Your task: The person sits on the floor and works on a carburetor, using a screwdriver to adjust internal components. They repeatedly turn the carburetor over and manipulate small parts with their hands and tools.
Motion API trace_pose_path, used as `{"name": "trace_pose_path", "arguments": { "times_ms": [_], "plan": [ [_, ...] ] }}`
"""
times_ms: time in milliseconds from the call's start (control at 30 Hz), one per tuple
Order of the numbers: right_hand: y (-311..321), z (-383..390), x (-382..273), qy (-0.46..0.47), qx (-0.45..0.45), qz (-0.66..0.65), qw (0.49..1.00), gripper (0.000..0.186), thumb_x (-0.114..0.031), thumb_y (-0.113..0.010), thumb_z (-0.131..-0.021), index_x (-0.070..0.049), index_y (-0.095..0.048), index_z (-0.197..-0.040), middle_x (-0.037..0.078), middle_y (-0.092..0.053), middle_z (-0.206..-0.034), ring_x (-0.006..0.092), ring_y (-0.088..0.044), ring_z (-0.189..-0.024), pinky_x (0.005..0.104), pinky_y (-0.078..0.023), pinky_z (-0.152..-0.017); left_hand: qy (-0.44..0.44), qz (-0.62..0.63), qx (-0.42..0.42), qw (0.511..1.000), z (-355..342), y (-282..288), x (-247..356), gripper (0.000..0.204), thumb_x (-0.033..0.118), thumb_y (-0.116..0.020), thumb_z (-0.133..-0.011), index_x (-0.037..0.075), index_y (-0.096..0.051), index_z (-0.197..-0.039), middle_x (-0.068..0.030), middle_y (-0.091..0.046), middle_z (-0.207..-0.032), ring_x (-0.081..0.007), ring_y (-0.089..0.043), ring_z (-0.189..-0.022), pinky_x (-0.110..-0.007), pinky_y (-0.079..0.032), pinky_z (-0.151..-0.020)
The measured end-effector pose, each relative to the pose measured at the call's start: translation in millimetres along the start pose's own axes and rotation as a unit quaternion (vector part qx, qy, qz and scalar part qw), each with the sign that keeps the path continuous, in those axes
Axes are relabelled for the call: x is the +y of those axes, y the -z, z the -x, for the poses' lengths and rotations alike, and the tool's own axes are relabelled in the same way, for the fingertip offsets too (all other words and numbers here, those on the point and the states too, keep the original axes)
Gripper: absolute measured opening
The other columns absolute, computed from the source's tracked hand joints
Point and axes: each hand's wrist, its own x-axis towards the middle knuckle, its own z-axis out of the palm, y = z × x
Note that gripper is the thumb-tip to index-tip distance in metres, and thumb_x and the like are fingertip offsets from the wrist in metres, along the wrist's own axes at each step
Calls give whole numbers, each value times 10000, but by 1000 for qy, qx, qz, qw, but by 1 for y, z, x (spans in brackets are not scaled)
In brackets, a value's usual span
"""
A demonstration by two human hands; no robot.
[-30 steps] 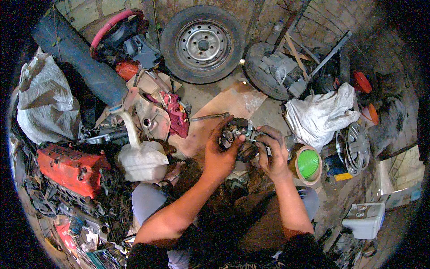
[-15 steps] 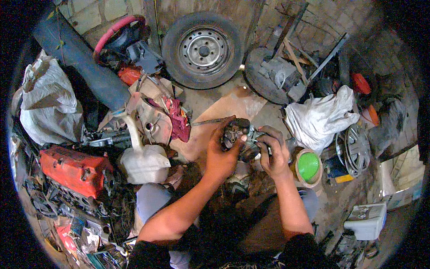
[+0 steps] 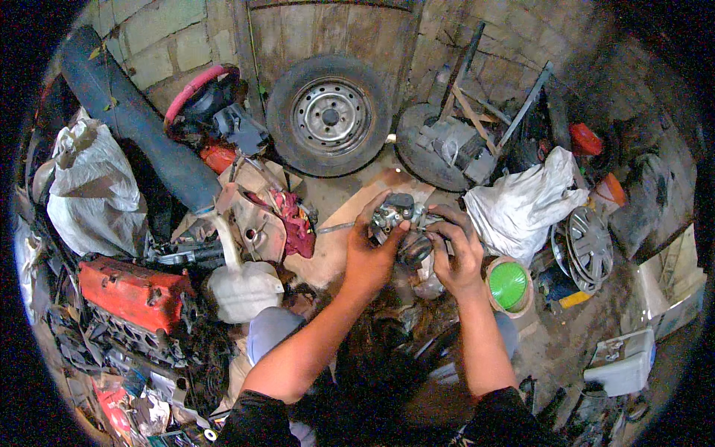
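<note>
Pale block wall (image 3: pixel 164 48) backs a cluttered, earth-brown floor (image 3: pixel 555 335) in the head view, with a black tyre on a silver steel wheel (image 3: pixel 331 117) leaning upright against wooden boards (image 3: pixel 328 33). Near the centre, above a worn tan cardboard sheet (image 3: pixel 372 192), is a compact grey-and-black metal mechanical part (image 3: pixel 399 216), held up between the hands. The left hand (image 3: pixel 375 257) is wrapped around its left side, thumb across the near face; the right hand (image 3: pixel 454 257) has curled fingers and thumb gripping its right side, though whether a small loose piece sits between those fingertips cannot be told. The step in hand looks like fine fingerwork on that side, the left hand acting as the holder; carrying on would call for a steady left grip and small, careful finger movements on the right. A thin dark rod (image 3: pixel 335 227) lies just left of the left hand. Close to the right hand are a bright green round insert in a tan-rimmed container (image 3: pixel 509 285) and a crumpled white sack (image 3: pixel 521 212), which crowd that side. Leftward, a crumpled dark-red cloth (image 3: pixel 298 231), a whitish plastic tank with a long neck (image 3: pixel 242 292) and a red metal engine cover (image 3: pixel 134 293) leave little setting-down room.
</note>
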Motion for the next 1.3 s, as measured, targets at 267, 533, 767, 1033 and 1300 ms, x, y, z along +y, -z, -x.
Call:
{"name": "trace_pose_path", "arguments": {
  "times_ms": [267, 533, 767, 1033, 1300],
  "plan": [
    [1, 4, 0, -28, 0, 14, 1000, 264, 11, -716, -813, -49, -656, -1064, 179, -611, -1236, 403, -640, -1085, 459, -551, -891, -27, -11, 22, 999, 4, -1, -11, 549, 204, -794, -889, 122, -577, -1387, -87, -629, -1321, -223, -604, -1180, -375, -517, -995],
    [5, -5, -8, -46, -50, -29, 997, 260, 26, -697, -834, -46, -655, -1081, 178, -605, -1242, 386, -644, -1089, 444, -551, -894, 59, 16, 50, 997, 6, 1, -1, 582, 112, -781, -888, 34, -536, -1410, -108, -657, -1269, -188, -609, -1153, -328, -464, -1030],
    [6, -2, -6, -36, -50, -6, 998, 257, 7, -718, -831, -62, -685, -1076, 187, -617, -1255, 391, -651, -1108, 443, -554, -910, 11, -6, 38, 999, 10, 2, 5, 574, 107, -774, -894, 11, -528, -1404, -110, -659, -1259, -184, -605, -1146, -330, -468, -1023],
    [1, -1, -7, -21, -28, -4, 999, 239, 13, -723, -817, -56, -699, -1044, 196, -626, -1250, 394, -656, -1106, 447, -554, -904, 5, 5, 26, 1000, 11, 4, 8, 577, 104, -775, -896, 35, -522, -1410, -113, -664, -1239, -179, -614, -1126, -331, -481, -1003],
    [2, -5, -10, -39, -60, -16, 997, 242, 14, -705, -831, -35, -657, -1063, 180, -629, -1250, 398, -650, -1111, 453, -550, -911, -4, 11, 28, 1000, 10, 6, 7, 553, 112, -769, -904, 36, -529, -1396, -112, -666, -1240, -180, -616, -1125, -333, -484, -1003]
  ]
}}
